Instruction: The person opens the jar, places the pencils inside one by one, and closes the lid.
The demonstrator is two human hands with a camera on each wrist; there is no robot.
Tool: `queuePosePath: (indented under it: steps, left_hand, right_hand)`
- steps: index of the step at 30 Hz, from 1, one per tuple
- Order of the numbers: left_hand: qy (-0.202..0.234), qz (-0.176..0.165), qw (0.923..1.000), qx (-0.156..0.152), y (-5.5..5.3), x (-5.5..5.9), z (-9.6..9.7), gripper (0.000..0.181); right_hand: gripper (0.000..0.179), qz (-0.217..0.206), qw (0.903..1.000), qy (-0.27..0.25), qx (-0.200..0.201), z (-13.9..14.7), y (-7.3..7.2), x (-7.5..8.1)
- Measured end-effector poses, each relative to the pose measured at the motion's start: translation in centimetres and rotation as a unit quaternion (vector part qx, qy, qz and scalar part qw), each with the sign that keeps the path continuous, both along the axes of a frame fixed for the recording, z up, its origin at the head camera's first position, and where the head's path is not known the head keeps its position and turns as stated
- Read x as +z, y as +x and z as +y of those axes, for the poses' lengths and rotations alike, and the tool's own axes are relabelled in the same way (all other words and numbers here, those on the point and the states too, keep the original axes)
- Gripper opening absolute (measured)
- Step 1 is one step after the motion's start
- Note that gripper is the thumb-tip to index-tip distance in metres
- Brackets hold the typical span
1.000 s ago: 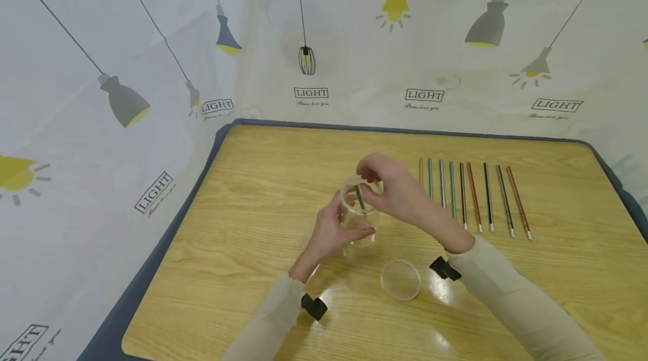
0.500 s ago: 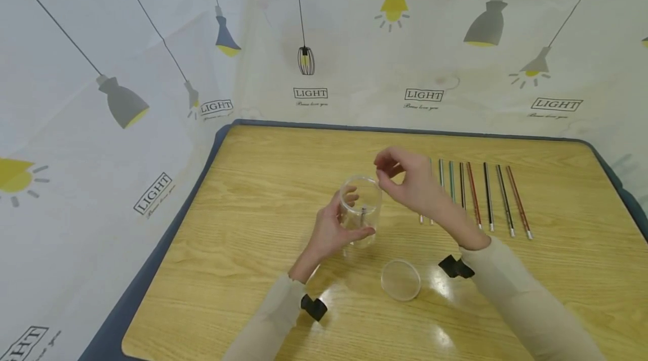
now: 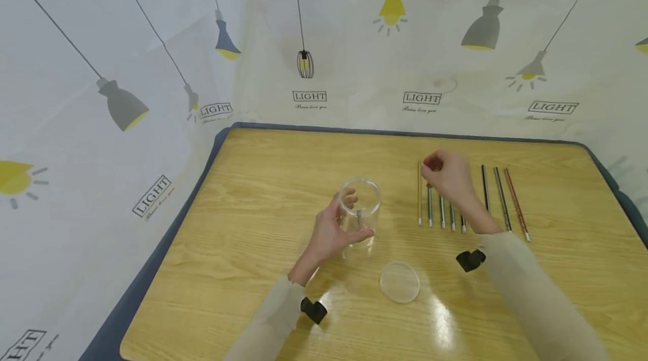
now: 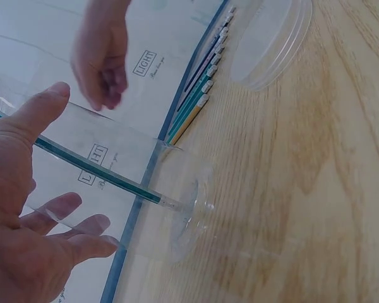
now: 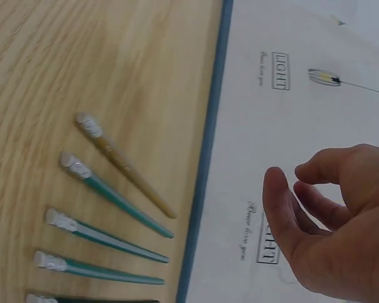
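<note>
My left hand (image 3: 328,231) grips a clear jar (image 3: 373,219) round its side, thumb in front and fingers behind. Inside the jar stands a green pencil (image 4: 101,169), its eraser end at the bottom in the left wrist view. My right hand (image 3: 450,178) hovers over a row of pencils, holding nothing, its thumb and fingertips apart in the right wrist view. Nearest to its fingertips is the yellow pencil (image 3: 419,198) at the row's left end. Beside that lies a green pencil (image 5: 117,194). The hand covers parts of the middle pencils in the head view.
A round clear lid (image 3: 400,282) lies on the wooden table (image 3: 253,198) in front of the jar. Black pencils (image 3: 485,186) and a red pencil (image 3: 517,203) lie toward the right. A light-coloured printed sheet (image 3: 354,29) hangs behind the table.
My right hand has let go of the green pencil, which dropped into the jar. It has moved right from the jar's mouth to above the row. The left hand stays on the jar.
</note>
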State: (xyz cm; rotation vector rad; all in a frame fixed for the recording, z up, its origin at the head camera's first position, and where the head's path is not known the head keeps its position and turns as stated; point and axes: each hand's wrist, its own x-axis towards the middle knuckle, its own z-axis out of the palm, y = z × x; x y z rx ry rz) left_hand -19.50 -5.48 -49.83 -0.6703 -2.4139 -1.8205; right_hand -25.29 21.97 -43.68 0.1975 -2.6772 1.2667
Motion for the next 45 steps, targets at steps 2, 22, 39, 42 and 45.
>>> queuePosePath:
  steps: [2, 22, 39, 42, 45]
  left_hand:
    - [-0.002, -0.001, 1.0, 0.001, 0.4, 0.6, 0.1, 0.082]
    - [-0.004, 0.01, 0.9999, -0.008, -0.2, -0.6, -0.2, 0.081]
    - [-0.017, 0.015, 0.9998, 0.001, -0.1, -0.3, -0.3, 0.08]
    - [-0.008, 0.016, 0.9998, -0.003, 0.1, 0.1, -0.3, 0.079]
    - [-0.009, 0.016, 0.9998, -0.004, 0.0, 0.0, -0.3, 0.079]
  right_hand:
    - [0.021, -0.032, 0.9994, 0.007, -0.008, 0.3, -0.4, -1.0]
    - [0.035, -0.121, 0.9805, 0.154, -0.02, -0.5, -3.3, -3.7]
    - [0.032, -0.132, 0.9456, 0.295, -0.034, -3.3, -3.9, -5.7]
    - [0.04, -0.123, 0.9464, 0.295, -0.044, -3.6, -4.0, -6.2]
    - [0.044, -0.113, 0.9452, 0.302, -0.05, -3.8, -4.0, -6.6]
